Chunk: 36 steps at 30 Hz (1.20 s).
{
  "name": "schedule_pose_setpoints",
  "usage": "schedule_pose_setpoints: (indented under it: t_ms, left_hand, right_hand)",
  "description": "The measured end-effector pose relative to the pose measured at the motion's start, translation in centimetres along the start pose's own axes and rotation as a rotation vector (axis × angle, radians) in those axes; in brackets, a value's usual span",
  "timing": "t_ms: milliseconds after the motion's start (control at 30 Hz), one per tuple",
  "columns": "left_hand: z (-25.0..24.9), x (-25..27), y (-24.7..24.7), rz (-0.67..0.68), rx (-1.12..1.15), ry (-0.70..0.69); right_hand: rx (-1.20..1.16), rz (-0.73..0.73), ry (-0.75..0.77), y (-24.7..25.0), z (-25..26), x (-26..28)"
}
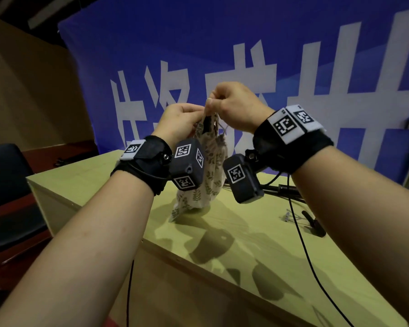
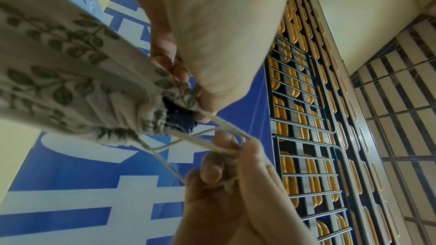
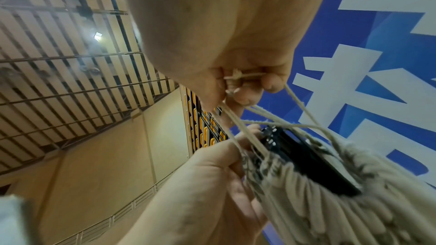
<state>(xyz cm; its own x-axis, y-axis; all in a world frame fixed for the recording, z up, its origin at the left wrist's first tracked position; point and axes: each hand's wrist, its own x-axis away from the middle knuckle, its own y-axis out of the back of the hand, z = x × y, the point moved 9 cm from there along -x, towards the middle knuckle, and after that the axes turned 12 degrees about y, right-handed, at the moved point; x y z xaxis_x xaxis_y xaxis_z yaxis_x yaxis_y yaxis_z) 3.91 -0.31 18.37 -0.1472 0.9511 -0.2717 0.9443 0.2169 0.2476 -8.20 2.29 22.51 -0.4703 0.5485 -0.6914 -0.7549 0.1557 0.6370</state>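
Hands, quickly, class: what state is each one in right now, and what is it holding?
Left hand: closed, pinching the gathered mouth of the drawstring bag.
Right hand: closed, pinching the bag's cords.

Beige leaf-print drawstring bag (image 1: pixel 210 161) hangs upright mid-scene, mouth up and gathered nearly closed, cream cords (image 2: pixel 207 143) taut up and right from the mouth, dark flat item (image 3: pixel 306 161) poking out the opening, bottom corner low over table (image 1: pixel 257 244), contact unclear.
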Motion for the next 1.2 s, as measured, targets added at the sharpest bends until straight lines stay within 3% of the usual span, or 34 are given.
schedule_pose_setpoints:
  t_ms: [267, 467, 767, 1067, 1200]
  left_hand:
    - [0.5, 0.8, -0.2, -0.025, 0.044, 0.04]
    - [0.2, 1.2, -0.6, -0.013, -0.034, -0.028]
    - [0.7, 1.9, -0.8, 0.008, 0.027, -0.079]
    - [0.4, 1.3, -1.4, -0.004, -0.117, -0.19]
    - [0.6, 1.4, -1.5, -0.038, -0.031, -0.196]
  right_hand:
    - [-0.047, -0.072, -0.042, 1.8, -0.1, 0.2]
    - [-0.279, -0.158, -0.066, 2.2, -0.2, 0.3]
    - [-0.542, -0.191, -0.119, 1.8, 0.4, 0.5]
    - [-0.605, -0.218, -0.161, 2.2, -0.4, 0.8]
    - [-0.642, -0.225, -0.165, 2.2, -0.4, 0.7]
